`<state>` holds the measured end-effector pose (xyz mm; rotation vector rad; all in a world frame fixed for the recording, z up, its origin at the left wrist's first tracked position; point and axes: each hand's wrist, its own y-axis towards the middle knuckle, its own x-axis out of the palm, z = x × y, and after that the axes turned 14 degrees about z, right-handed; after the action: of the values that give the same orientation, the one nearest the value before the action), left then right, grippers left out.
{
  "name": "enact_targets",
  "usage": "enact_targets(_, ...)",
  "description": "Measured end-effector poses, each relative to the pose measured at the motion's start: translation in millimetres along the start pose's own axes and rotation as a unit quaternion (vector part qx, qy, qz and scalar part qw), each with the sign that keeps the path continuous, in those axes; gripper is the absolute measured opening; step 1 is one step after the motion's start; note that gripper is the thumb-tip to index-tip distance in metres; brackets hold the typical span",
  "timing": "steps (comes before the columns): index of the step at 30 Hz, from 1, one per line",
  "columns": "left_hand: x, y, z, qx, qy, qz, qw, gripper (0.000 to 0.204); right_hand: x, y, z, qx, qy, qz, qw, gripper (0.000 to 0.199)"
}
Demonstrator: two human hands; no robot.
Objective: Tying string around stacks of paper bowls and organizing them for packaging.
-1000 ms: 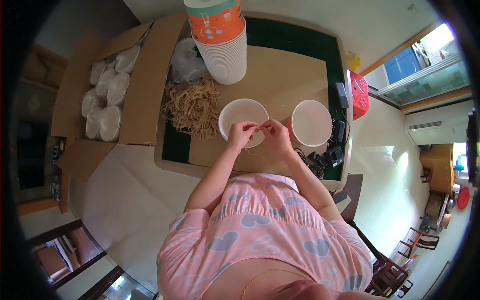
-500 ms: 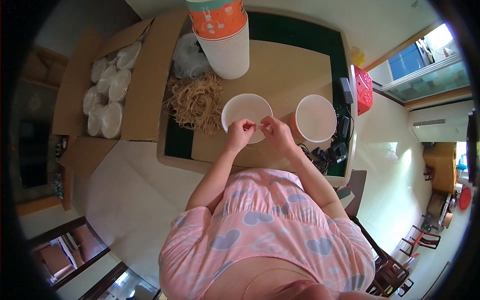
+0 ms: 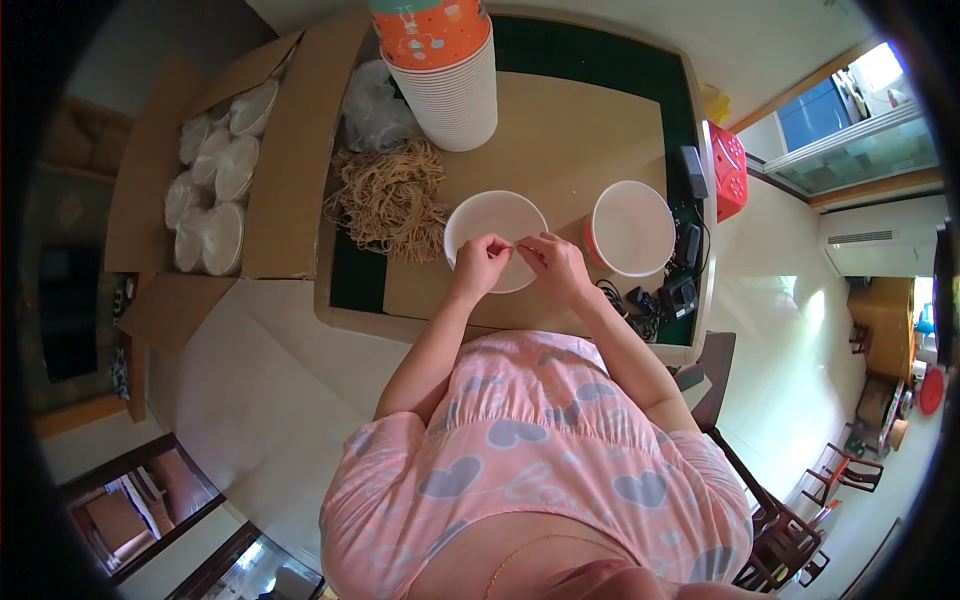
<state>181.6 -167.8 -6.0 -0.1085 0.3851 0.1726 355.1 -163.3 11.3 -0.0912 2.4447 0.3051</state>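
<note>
My left hand [image 3: 482, 264] and my right hand [image 3: 556, 266] meet over a white paper bucket [image 3: 497, 212] in the middle of the table. Both pinch a thin piece of string [image 3: 515, 248], of which only a tiny bit shows between the fingertips. To the left of this bucket lies a loose, tangled heap of tan string [image 3: 395, 200]. A second paper bucket [image 3: 633, 228], orange outside and white inside, stands to the right, apart from my right hand.
A tall stack of paper buckets [image 3: 445, 95] rises at the back beside a clear plastic bag [image 3: 378, 108]. At left, an open cardboard box [image 3: 290, 190] holds several wrapped white stacks. Black adapters and cables [image 3: 650, 308] lie along the table's right edge.
My hands stay over the middle bucket, with the fingertips slightly closer together. The string end that hung below them no longer shows. The whole view has shifted slightly.
</note>
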Motion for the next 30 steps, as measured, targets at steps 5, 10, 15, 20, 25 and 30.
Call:
enact_targets(5,6,1,-9,0.013,-0.005,0.003,1.000,0.008,-4,-3,-12,0.011,0.001,0.010,1.000,0.023)
enact_targets(10,5,-2,0,-0.029,-0.019,-0.026,0.999,0.007,0,-3,-7,0.019,0.014,0.044,0.999,0.010)
enact_targets(15,3,-2,-1,-0.038,-0.027,-0.022,0.999,0.007,1,-3,-8,0.028,0.046,0.038,0.998,0.009)
enact_targets(20,4,-3,-7,-0.039,-0.039,-0.027,0.998,0.008,-2,-3,-13,0.034,0.042,0.021,0.998,0.009)
enact_targets(25,2,-6,-5,-0.032,-0.029,-0.037,0.998,0.019,-2,-3,-13,0.022,0.016,0.015,1.000,0.012)
enact_targets(30,0,-7,-7,-0.017,-0.027,-0.039,0.999,0.021,-1,-4,-11,0.003,-0.001,0.020,1.000,0.013)
